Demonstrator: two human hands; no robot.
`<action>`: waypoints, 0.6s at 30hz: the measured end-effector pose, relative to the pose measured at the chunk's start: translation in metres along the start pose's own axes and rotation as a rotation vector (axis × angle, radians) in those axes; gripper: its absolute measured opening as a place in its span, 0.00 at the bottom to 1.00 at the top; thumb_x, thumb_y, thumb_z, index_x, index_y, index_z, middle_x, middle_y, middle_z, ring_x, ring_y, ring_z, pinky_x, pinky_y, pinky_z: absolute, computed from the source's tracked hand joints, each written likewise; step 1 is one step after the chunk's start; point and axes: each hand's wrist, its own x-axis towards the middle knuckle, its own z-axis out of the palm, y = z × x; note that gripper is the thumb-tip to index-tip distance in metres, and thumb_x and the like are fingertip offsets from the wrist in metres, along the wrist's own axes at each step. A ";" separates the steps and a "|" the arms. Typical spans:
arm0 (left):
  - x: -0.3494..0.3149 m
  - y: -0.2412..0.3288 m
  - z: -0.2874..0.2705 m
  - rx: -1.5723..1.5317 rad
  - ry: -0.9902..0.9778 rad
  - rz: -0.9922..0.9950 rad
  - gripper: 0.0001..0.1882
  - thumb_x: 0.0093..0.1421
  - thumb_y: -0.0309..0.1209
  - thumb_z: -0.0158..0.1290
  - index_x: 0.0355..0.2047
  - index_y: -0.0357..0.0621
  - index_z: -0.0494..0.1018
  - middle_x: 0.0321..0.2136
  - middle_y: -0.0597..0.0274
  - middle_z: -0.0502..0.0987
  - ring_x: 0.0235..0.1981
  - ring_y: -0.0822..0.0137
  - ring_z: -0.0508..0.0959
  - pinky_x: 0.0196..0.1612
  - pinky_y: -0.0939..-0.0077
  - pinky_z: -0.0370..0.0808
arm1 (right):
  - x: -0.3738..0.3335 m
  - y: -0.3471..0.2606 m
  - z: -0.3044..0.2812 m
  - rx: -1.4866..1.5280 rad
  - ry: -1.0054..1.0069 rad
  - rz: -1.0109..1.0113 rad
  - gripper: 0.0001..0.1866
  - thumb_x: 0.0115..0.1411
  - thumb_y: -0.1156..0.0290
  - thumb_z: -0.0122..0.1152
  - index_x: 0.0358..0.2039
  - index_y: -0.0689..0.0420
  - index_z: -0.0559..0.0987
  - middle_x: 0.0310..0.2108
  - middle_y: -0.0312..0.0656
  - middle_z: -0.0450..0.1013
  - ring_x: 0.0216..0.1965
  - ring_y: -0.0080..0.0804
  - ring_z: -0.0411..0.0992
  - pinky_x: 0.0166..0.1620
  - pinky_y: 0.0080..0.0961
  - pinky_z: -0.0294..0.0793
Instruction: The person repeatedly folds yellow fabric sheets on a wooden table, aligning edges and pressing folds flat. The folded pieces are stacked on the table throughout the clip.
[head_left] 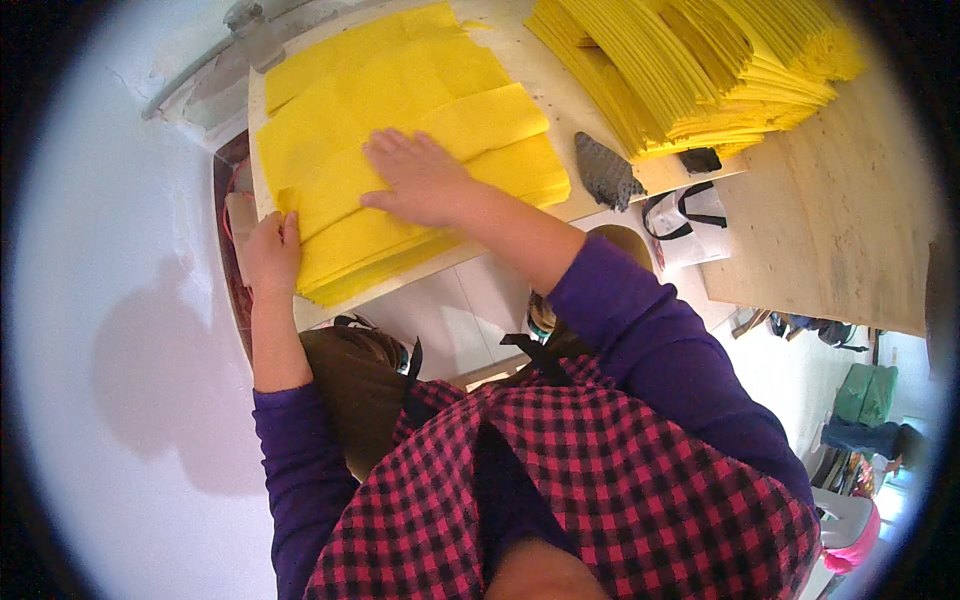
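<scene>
Beside yellow sheets [380, 100], scrap [603, 170] (grey), yellow stack [660, 75]

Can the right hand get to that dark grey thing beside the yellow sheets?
Probably yes: the right hand lies flat on the yellow sheets, and the dark grey thing rests uncovered on the table to its right. Only flat sheets seem to lie between.

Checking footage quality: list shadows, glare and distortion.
Head view: black corners frame a round, fisheye-bent image; a soft shadow darkens the left wall; yellow sheets look brightly lit; at lower right, the background is tilted, indistinct, with white glare.
</scene>
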 end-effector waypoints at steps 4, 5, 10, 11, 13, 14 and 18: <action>0.000 -0.001 0.001 0.007 -0.022 0.003 0.18 0.62 0.40 0.47 0.24 0.36 0.68 0.23 0.45 0.73 0.28 0.43 0.73 0.30 0.54 0.67 | -0.021 0.052 -0.010 -0.107 -0.011 0.117 0.40 0.62 0.43 0.39 0.64 0.62 0.53 0.67 0.49 0.45 0.68 0.40 0.42 0.67 0.40 0.39; 0.000 -0.002 0.002 -0.003 -0.031 0.004 0.18 0.62 0.40 0.46 0.24 0.36 0.68 0.23 0.45 0.73 0.29 0.43 0.73 0.30 0.54 0.67 | -0.027 0.064 -0.013 -0.125 -0.018 0.168 0.40 0.62 0.43 0.39 0.64 0.61 0.52 0.67 0.49 0.44 0.68 0.40 0.41 0.67 0.40 0.39; 0.001 -0.012 0.010 -0.069 -0.027 -0.032 0.19 0.63 0.41 0.45 0.25 0.36 0.69 0.25 0.44 0.73 0.30 0.43 0.73 0.32 0.54 0.66 | -0.042 0.098 -0.021 -0.200 -0.027 0.337 0.41 0.62 0.42 0.36 0.65 0.61 0.48 0.68 0.47 0.41 0.69 0.37 0.38 0.67 0.38 0.37; 0.002 -0.016 0.012 -0.117 -0.040 -0.054 0.19 0.63 0.42 0.45 0.26 0.35 0.69 0.25 0.43 0.73 0.30 0.44 0.73 0.32 0.55 0.67 | -0.042 0.099 -0.020 -0.206 -0.027 0.343 0.41 0.63 0.42 0.36 0.66 0.61 0.48 0.68 0.46 0.41 0.69 0.37 0.38 0.67 0.38 0.36; 0.004 -0.021 0.015 -0.208 -0.063 -0.094 0.20 0.63 0.43 0.45 0.26 0.35 0.68 0.25 0.43 0.73 0.30 0.44 0.73 0.32 0.56 0.67 | -0.042 0.099 -0.019 -0.210 -0.022 0.349 0.41 0.62 0.42 0.35 0.66 0.60 0.47 0.68 0.46 0.40 0.69 0.36 0.37 0.67 0.38 0.36; 0.004 -0.022 0.016 -0.280 -0.087 -0.157 0.22 0.62 0.44 0.46 0.26 0.34 0.68 0.24 0.44 0.73 0.28 0.46 0.72 0.32 0.59 0.67 | -0.042 0.099 -0.019 -0.210 -0.019 0.350 0.41 0.62 0.42 0.35 0.66 0.60 0.47 0.68 0.46 0.40 0.69 0.36 0.37 0.67 0.37 0.36; 0.007 -0.017 0.000 -0.348 -0.120 -0.255 0.20 0.62 0.42 0.48 0.26 0.34 0.70 0.23 0.47 0.73 0.28 0.49 0.73 0.33 0.62 0.68 | -0.043 0.098 -0.019 -0.208 -0.010 0.350 0.42 0.62 0.41 0.34 0.66 0.60 0.48 0.68 0.46 0.41 0.69 0.35 0.38 0.67 0.37 0.36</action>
